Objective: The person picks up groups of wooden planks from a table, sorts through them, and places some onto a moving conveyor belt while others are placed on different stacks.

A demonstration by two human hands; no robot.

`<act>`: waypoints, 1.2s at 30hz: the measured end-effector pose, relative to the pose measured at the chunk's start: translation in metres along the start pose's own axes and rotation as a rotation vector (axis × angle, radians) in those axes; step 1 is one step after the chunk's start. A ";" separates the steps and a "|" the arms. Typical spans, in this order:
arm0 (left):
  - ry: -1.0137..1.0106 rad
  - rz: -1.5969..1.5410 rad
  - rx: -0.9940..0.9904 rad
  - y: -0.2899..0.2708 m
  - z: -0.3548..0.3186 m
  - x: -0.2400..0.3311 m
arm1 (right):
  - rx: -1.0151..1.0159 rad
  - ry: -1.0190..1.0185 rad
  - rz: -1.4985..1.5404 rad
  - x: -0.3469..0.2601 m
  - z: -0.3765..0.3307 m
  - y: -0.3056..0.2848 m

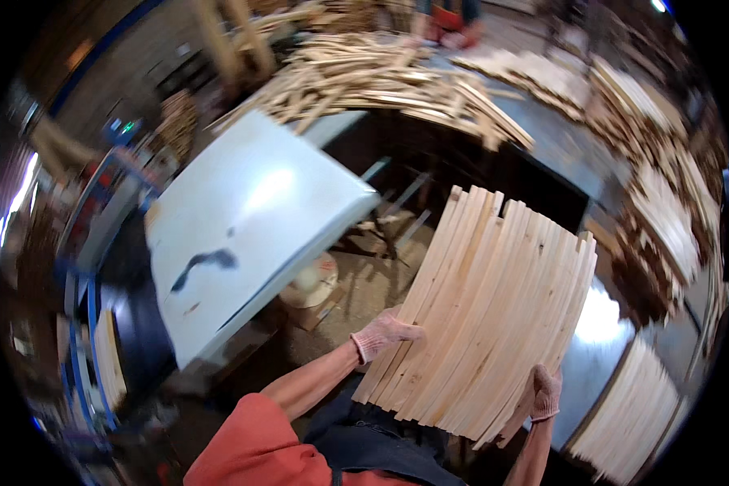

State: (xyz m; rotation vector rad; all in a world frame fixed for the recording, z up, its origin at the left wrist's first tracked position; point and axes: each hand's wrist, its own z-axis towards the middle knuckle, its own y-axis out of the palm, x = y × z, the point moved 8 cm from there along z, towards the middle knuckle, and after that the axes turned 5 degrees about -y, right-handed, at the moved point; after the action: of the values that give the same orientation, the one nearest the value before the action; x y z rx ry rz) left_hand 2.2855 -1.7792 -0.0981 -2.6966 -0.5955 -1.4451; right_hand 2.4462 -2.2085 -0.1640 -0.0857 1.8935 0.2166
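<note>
A wide bundle of pale wooden strips (486,316), laid side by side, is carried in front of my body between both hands. My left hand (387,334), in a light pinkish work glove, grips its left edge with the thumb lying over the top. On the right edge, near the end closest to me, my gloved right hand (545,393) is clamped round the strips. The fingers of both hands are partly hidden under or behind the wood. At their far end the strips are uneven, and a short gap shows between two of them.
A pale metal machine table (251,235) stands on the left. Loose strips (381,77) lie heaped at the far side. Stacked strips (664,219) line the right, with another bundle (632,413) on a shiny metal surface (595,348). A white round container (309,279) sits low between. Another person (449,24) is beyond the heap.
</note>
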 end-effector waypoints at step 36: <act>-0.550 0.252 1.336 -0.737 -0.541 -0.128 | -1.351 0.112 -0.225 0.097 -0.298 1.004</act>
State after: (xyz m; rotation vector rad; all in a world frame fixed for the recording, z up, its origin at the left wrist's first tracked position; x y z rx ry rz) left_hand 1.5382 -1.2441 -0.0076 -1.8373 -0.7800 -0.0225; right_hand 1.9697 -1.2775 -0.0538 -1.2139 1.5086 1.3062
